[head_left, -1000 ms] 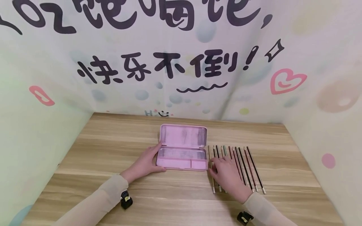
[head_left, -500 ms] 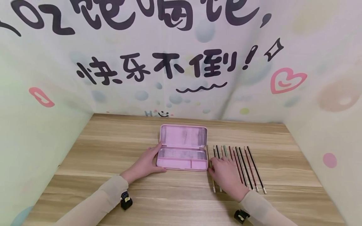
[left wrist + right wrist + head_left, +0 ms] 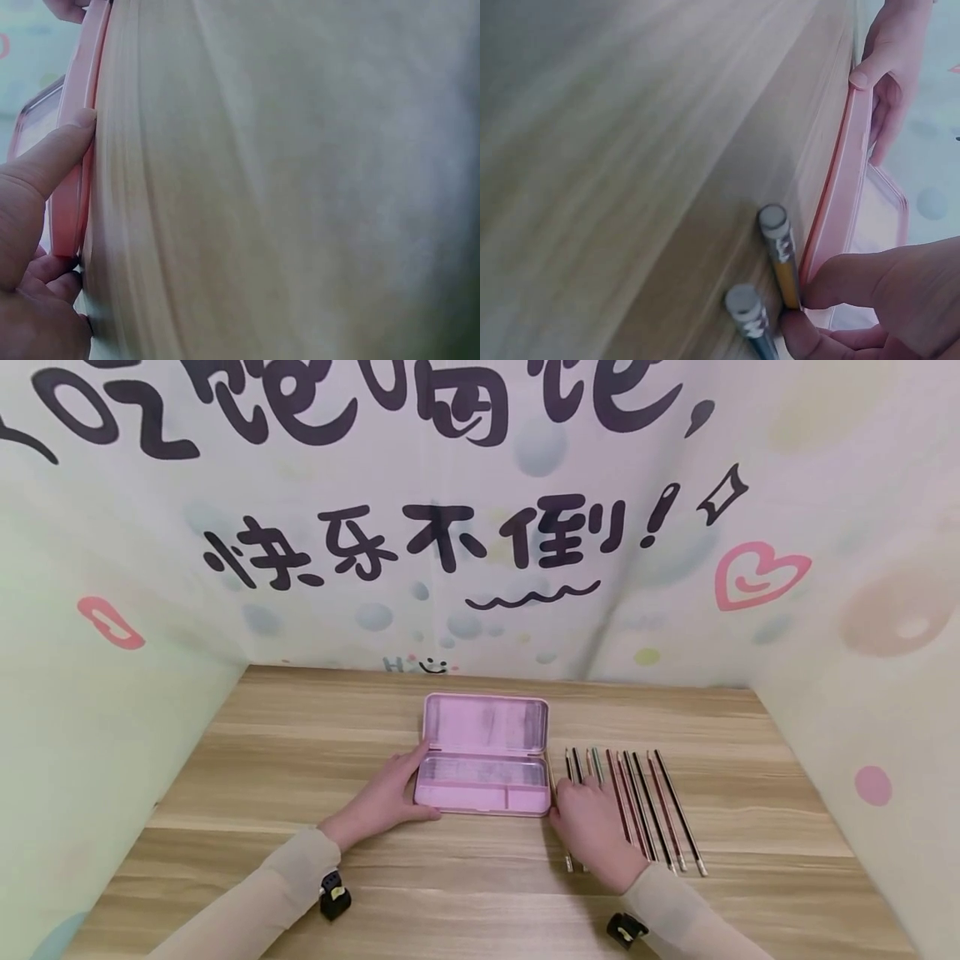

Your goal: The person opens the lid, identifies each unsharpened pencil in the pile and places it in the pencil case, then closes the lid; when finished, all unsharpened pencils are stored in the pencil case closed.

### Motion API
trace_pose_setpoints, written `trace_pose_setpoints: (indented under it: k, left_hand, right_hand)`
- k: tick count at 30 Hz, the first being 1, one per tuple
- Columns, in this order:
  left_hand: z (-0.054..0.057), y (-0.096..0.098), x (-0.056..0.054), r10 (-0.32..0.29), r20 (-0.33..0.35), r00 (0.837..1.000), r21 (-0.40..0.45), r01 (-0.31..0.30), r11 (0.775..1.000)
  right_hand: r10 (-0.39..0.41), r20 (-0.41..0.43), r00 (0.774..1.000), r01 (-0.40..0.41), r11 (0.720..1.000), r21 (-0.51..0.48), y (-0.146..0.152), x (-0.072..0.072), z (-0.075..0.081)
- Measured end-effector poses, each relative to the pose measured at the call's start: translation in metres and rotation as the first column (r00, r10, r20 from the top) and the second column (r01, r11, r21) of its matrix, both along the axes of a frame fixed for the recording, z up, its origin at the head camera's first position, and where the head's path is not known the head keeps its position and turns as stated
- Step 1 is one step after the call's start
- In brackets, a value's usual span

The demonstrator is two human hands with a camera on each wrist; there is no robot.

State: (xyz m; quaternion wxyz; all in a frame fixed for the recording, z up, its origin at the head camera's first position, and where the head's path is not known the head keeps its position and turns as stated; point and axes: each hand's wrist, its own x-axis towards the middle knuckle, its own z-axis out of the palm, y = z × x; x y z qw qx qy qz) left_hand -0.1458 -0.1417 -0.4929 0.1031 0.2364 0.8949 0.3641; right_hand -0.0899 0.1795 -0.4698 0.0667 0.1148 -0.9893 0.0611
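Observation:
A pink pencil case (image 3: 480,793) lies on the table with its lid (image 3: 486,723) raised at the back; its divided inside holds nothing. My left hand (image 3: 382,793) grips its left end, thumb (image 3: 64,146) along the front wall and the other fingers round the side. At the case's right end, my right hand (image 3: 596,827) pinches a yellow pencil (image 3: 786,277) between thumb and fingertips. That pencil's eraser end points toward me, close beside the case, and the hand hides its middle. A dark pencil (image 3: 751,322) lies just next to it, also with its eraser end showing.
Several more pencils (image 3: 660,810) lie in a loose row to the right of my right hand, black, dark red and green. The wood-grain table (image 3: 315,727) ends at a printed cloth backdrop (image 3: 360,627) behind and at both sides.
My right hand has shifted slightly left, bringing the yellow pencil in against the case's right end and away from the other pencils. The left hand and the case stay put.

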Motion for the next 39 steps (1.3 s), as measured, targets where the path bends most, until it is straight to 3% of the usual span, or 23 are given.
trace_pose_setpoints:
  k: [5, 12, 24, 30, 39]
  left_hand:
    - [0.001, 0.001, 0.002, 0.009, 0.022, 1.000, 0.008, -0.009, 1.000]
    - [0.001, 0.002, 0.001, 0.007, 0.019, 1.000, 0.006, -0.007, 1.000]
    - [-0.002, -0.001, 0.002, 0.012, 0.005, 1.000, -0.001, -0.012, 1.000]
    - [-0.002, 0.000, 0.001, 0.011, 0.017, 1.000, 0.000, -0.011, 1.000]
    - [-0.006, -0.001, 0.000, 0.015, 0.007, 1.000, 0.004, -0.015, 1.000]
  right_hand:
    - [-0.014, 0.022, 1.000, 0.014, 1.000, 0.008, 0.000, -0.001, 0.001]
    - [-0.019, 0.046, 0.999, 0.024, 0.995, -0.098, 0.006, -0.003, 0.010]
    - [-0.043, 0.058, 0.997, 0.053, 0.981, -0.185, 0.023, -0.009, 0.037]
    - [-0.064, 0.105, 0.992, 0.085, 0.973, -0.215, 0.034, -0.013, 0.052]
    - [-0.032, 0.138, 0.990, 0.066, 0.965, -0.255, 0.041, -0.025, 0.072]
